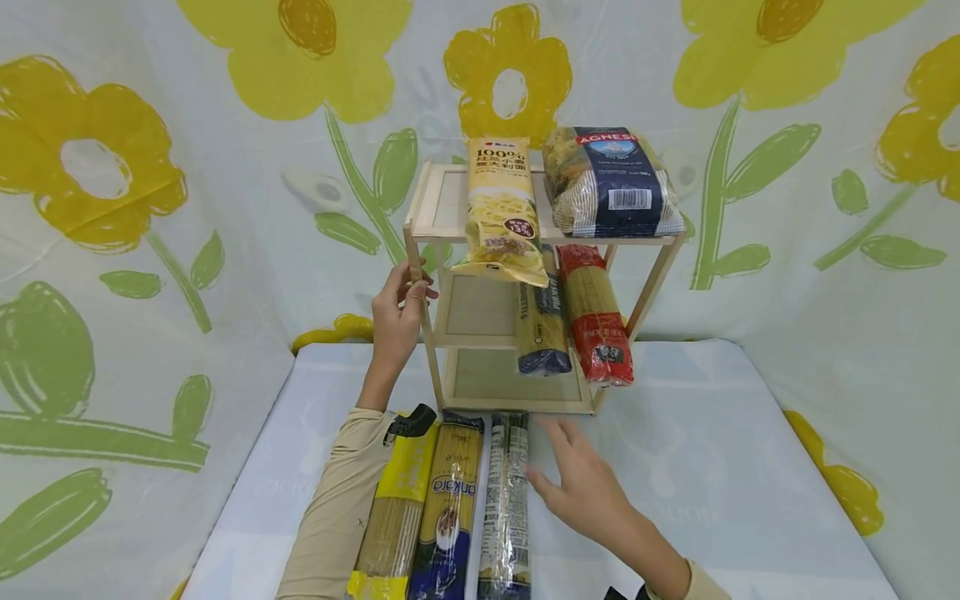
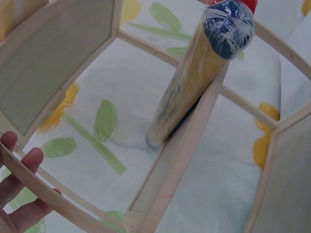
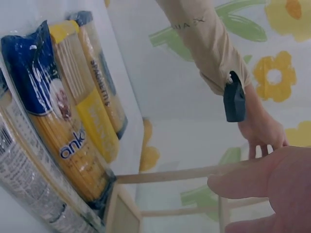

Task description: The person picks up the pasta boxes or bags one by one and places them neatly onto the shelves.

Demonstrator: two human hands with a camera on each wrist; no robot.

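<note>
My left hand (image 1: 397, 317) grips the left front post of a three-level wooden shelf rack (image 1: 480, 304), thumb and fingers around the wood. Over the table just below the rack, my right hand (image 1: 588, 487) is held empty with its fingers extended. It is beside a long printed noodle pack (image 1: 506, 500). To the left of that lie an Ankara pasta pack (image 1: 450, 492) and a yellow spaghetti pack (image 1: 397, 500). The right wrist view also shows another spaghetti pack (image 3: 102, 77), hidden behind my left sleeve in the head view.
On the top shelf, a yellow pasta bag (image 1: 504, 217) overhangs the front edge beside an Agnesi pasta bag (image 1: 611, 179). A blue-ended spaghetti pack (image 1: 542, 333) and a red pasta pack (image 1: 596, 317) protrude from the middle shelf. Flowered cloth (image 1: 255, 292) hangs around the table.
</note>
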